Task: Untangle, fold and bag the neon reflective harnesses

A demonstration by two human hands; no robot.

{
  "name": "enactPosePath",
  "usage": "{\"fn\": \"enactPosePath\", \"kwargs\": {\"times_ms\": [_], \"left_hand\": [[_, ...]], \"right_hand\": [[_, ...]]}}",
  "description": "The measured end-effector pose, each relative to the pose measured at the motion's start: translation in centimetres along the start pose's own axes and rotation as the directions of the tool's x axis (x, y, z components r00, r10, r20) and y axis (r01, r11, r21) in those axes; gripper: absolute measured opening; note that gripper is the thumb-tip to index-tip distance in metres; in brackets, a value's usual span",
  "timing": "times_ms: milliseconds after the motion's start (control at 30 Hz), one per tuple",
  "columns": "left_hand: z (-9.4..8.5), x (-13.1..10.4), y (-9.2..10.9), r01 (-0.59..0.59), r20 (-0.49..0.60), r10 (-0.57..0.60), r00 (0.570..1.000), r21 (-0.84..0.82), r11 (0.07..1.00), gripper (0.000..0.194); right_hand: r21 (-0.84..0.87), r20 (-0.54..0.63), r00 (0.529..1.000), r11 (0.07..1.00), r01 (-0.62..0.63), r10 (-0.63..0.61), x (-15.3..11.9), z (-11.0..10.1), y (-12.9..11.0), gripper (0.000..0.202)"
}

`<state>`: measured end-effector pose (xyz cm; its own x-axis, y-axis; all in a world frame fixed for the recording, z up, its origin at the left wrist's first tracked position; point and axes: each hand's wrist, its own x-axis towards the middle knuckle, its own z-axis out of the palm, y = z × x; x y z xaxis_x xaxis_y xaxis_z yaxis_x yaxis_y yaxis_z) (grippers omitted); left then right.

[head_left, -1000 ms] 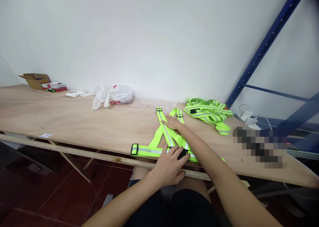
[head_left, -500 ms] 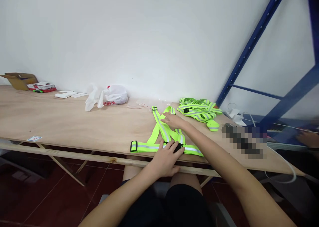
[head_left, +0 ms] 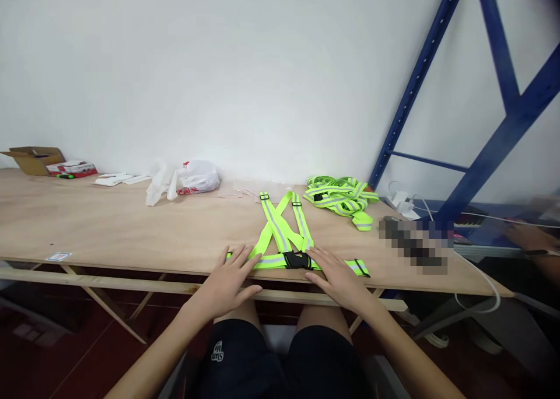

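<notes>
The green strap harness (head_left: 275,224) lies flat on the worktop (head_left: 175,230), left grip (head_left: 225,283) and right grip (head_left: 341,277) both spread wide on its bottom band (head_left: 271,262); it looks light and floppy, so the hard black buckle (head_left: 298,260) seems best to hold.

Both hands (head_left: 228,282) (head_left: 339,277) rest on the lower strap (head_left: 272,262) of the yellow-green harness (head_left: 274,222) (black buckle (head_left: 298,261) between them).

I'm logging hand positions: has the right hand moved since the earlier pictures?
Yes: the right hand came nearer the front edge of the wooden table.
</notes>
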<state>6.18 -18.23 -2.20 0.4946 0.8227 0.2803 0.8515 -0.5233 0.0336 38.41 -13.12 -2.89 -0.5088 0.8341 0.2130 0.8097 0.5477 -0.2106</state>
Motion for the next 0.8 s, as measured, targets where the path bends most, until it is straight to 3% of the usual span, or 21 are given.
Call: {"fn": "enactPosePath", "kwargs": {"times_ms": [200,500,700,800], "left_hand": [[2.2,0.1,-1.6,-0.004,-0.051,0.005,0.999,0.036,0.999,0.063],[3.0,0.4,-1.4,0.009,-0.118,0.001,0.993,0.088,0.996,0.058],[4.4,0.5,-1.3,0.034,-0.272,0.005,0.962,0.141,0.989,0.056],[4.9,0.6,-1.3,0.03,-0.327,0.025,0.945,0.16,0.987,0.055]], "right_hand": [[-0.075,-0.136,0.99,0.997,0.02,-0.031,0.4,0.8,-0.1,0.055],[-0.223,-0.274,0.955,0.973,0.055,-0.117,-0.1,2.1,0.2,0.049],[-0.449,-0.474,0.831,0.892,0.056,-0.291,-1.7,2.9,1.3,0.046],[-0.496,-0.48,0.812,0.866,0.061,-0.333,-2.9,3.2,2.6,0.045]]}}
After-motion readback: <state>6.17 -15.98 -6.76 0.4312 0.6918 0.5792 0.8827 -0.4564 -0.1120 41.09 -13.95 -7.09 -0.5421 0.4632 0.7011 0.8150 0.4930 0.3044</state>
